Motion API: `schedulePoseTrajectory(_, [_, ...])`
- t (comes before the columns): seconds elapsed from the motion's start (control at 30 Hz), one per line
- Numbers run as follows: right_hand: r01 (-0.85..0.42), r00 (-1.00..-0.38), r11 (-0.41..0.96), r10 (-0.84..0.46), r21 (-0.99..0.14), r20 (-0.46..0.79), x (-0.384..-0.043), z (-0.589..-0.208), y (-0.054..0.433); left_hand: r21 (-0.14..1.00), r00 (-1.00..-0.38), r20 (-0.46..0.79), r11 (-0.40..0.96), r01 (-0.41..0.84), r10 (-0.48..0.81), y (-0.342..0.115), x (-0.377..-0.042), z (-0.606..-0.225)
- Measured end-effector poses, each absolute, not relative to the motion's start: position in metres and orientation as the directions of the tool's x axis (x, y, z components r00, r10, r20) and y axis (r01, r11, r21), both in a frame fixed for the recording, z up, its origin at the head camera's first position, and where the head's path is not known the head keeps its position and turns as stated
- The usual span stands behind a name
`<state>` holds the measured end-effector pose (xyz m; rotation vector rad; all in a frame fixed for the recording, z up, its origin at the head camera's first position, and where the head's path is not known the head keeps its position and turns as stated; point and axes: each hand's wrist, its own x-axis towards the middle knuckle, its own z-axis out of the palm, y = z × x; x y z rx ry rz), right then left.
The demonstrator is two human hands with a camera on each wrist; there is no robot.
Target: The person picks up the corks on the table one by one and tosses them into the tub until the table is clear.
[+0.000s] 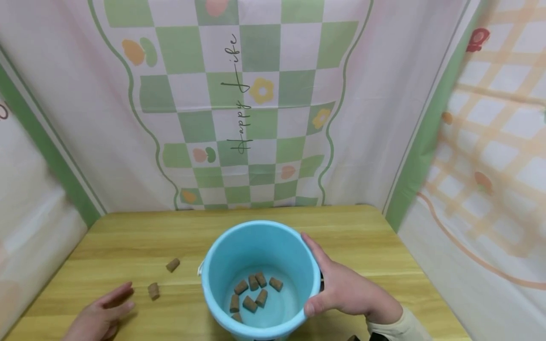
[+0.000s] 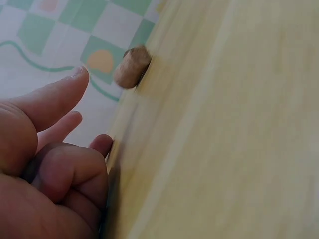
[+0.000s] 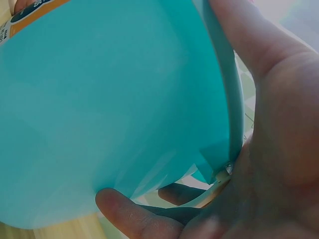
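A light-blue bucket (image 1: 261, 321) stands on the wooden table, with several brown corks (image 1: 250, 304) lying on its floor. My right hand (image 1: 347, 289) grips its right side, thumb over the near rim and fingers round the outer wall, as the right wrist view also shows. Left of the bucket, two loose corks lie on the tabletop: a nearer cork (image 1: 153, 291) and a farther cork (image 1: 172, 264). My left hand (image 1: 100, 315) is just left of the nearer cork, apart from it and holding nothing. In the left wrist view its thumb is stretched toward a cork (image 2: 133, 66) while some fingers bend.
The wooden table (image 1: 362, 237) ends at a back edge against a green-and-white checked cloth (image 1: 260, 47). Cloth walls also close in the left and right sides. A white handle joint (image 1: 201, 268) sticks out from the bucket's left side.
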<state>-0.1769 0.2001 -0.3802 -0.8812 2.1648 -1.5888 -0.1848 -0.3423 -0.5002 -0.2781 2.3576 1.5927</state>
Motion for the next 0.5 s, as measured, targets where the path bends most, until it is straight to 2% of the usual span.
schedulePoseTrajectory(0.17, [-0.291,-0.757,0.190,-0.645,-0.938,0.105,-0.177,-0.380,0.200,0.863,-0.944,-0.329,0.399,-0.310,-0.020,-0.331,-0.188,-0.500])
schedulePoseTrajectory(0.5, [-0.292,-0.761,0.198,-0.641,-0.936,0.101,-0.177,-0.378,0.200,0.877,-0.950,-0.304,0.368,-0.309,-0.072,-0.311,-0.197,-0.502])
